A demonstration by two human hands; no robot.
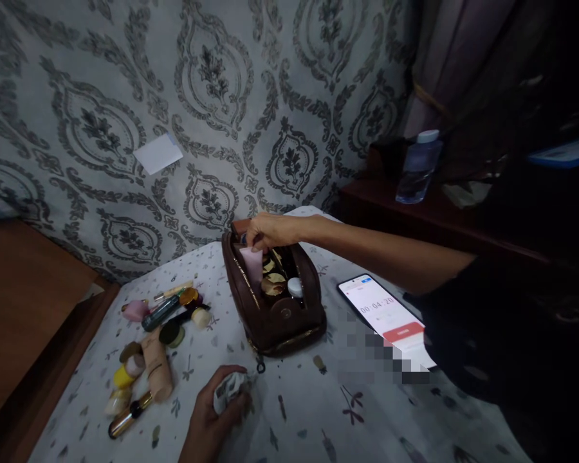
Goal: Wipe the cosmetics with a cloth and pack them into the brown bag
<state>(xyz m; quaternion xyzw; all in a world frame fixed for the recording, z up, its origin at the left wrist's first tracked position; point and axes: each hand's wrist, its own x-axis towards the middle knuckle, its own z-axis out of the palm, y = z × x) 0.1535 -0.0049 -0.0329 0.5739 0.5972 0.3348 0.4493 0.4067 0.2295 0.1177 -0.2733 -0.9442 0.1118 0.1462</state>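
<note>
A dark brown toiletry bag [284,328] stands unzipped on the patterned cloth. My right hand [270,233] reaches over from the right, its fingers closed on the top of a flat pink item [252,265] inside the bag; whether this is a pouch or a packet I cannot tell. Gold-coloured pieces [274,284] and a round white lid [295,287] show deeper in the bag. In front of it, my left hand [217,408] is wrapped round a crumpled white tissue or cloth [229,389].
Several cosmetics lie on the left, among them a beige tube [157,368], a green bottle [161,313] and a gold-and-black tube [130,415]. A phone [386,315] showing a timer lies right of the bag. A water bottle [417,168] stands on a dark red surface behind.
</note>
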